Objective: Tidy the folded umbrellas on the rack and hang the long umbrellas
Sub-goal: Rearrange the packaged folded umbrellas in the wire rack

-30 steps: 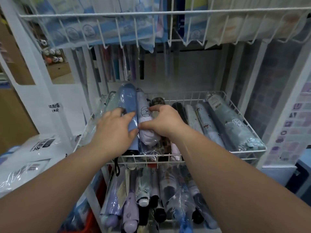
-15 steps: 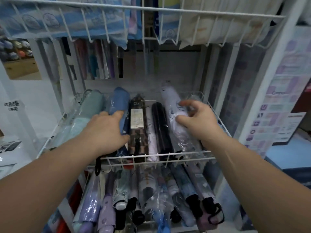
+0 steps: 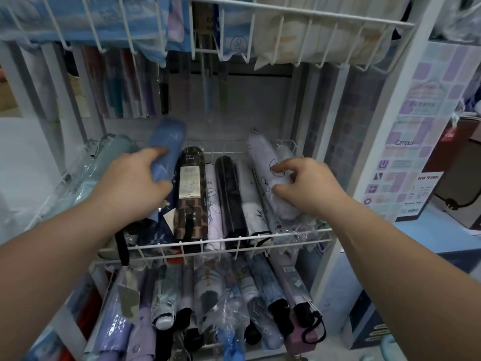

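Observation:
A white wire basket (image 3: pixel 229 242) on the rack holds several folded umbrellas lying side by side. My left hand (image 3: pixel 130 186) grips a blue folded umbrella (image 3: pixel 168 144), whose far end is tilted up. My right hand (image 3: pixel 309 187) grips a pale lilac folded umbrella (image 3: pixel 265 162) in clear wrap, lying across the right side of the basket. Between them lie a brown patterned umbrella (image 3: pixel 191 194), a white one and a black one (image 3: pixel 229 194). Long umbrellas (image 3: pixel 125 95) hang behind the basket.
A lower wire basket (image 3: pixel 208 345) holds several more folded umbrellas. An upper wire shelf (image 3: pixel 299 16) with packaged goods hangs close overhead. White rack posts (image 3: pixel 406 105) stand on both sides. A poster and boxes are at the right.
The view has shifted right. My right hand left the middle umbrellas, moved right and took the lilac umbrella. My left hand kept the blue umbrella, whose far end has risen.

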A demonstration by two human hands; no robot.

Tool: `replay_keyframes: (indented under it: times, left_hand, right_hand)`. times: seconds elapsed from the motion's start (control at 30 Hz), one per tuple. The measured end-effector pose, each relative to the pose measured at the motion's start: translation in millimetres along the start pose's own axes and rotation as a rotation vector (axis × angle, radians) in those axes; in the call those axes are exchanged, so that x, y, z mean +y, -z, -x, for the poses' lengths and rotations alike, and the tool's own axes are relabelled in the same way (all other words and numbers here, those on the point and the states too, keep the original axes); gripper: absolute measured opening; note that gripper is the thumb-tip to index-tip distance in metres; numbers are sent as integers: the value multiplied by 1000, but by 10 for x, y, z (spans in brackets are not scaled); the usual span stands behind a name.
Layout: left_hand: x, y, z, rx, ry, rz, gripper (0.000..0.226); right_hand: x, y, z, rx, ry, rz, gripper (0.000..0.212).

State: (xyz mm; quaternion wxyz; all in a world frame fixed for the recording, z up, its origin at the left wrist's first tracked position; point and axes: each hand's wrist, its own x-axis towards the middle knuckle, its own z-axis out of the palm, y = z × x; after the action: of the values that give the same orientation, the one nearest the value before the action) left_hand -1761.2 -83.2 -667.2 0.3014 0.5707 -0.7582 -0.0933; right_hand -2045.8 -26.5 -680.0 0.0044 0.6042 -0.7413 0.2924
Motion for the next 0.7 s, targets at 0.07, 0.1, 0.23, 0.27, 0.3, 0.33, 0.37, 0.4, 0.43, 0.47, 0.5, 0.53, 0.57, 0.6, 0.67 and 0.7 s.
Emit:
replay_keyframes:
  times: [0.07, 0.1, 0.23, 0.27, 0.3, 0.33, 0.37, 0.4, 0.43, 0.47, 0.5, 0.53, 0.57, 0.6, 0.67, 0.7]
  left_hand:
    - [200, 21, 19, 41, -34, 86, 65]
    - [314, -5, 21, 42, -58, 143, 64]
    - [708, -378, 29, -100, -45, 427, 63]
    - [754, -518, 31, -147, -17, 472, 63]
    - [778, -654, 26, -184, 14, 508, 64]
    - [797, -769, 22, -202, 43, 536, 64]
    - [811, -861, 1, -206, 74, 559, 65]
    - [832, -935, -21, -200, 101, 576, 65]
    - [853, -996, -55, -194, 121, 590, 66]
    - [879, -1050, -82, -193, 125, 593, 67]
    - [909, -1105, -103, -199, 114, 578, 69]
    - [930, -1160, -115, -215, 90, 541, 71]
    - [944, -1206, -124, -240, 56, 489, 74]
    - [950, -1235, -130, -264, 23, 433, 75]
    - [945, -1231, -149, -309, -20, 345, 76]
    - [938, -1204, -163, -339, -29, 326, 76]
  right_hand:
    - [9, -2, 12, -13, 24, 134, 41]
    - [14, 10, 14, -38, 17, 195, 42]
    - [71, 52, 28, -140, -2, 307, 46]
    - [98, 54, 39, -149, 5, 305, 46]
    - [133, 51, 52, -155, 16, 282, 45]
    - [173, 44, 66, -160, 24, 246, 44]
    - [214, 34, 81, -165, 29, 207, 43]
    - [250, 18, 98, -164, 37, 181, 42]
    - [281, -5, 113, -144, 51, 176, 40]
    - [304, -30, 120, -115, 64, 188, 38]
    - [320, -49, 119, -93, 66, 199, 36]
    - [327, -59, 109, -90, 58, 194, 34]
    - [338, -70, 86, -114, 46, 173, 34]
    - [354, -76, 56, -155, 42, 145, 36]
    - [407, -104, -20, -232, 51, 82, 41]
    - [438, -124, -51, -250, 53, 45, 42]
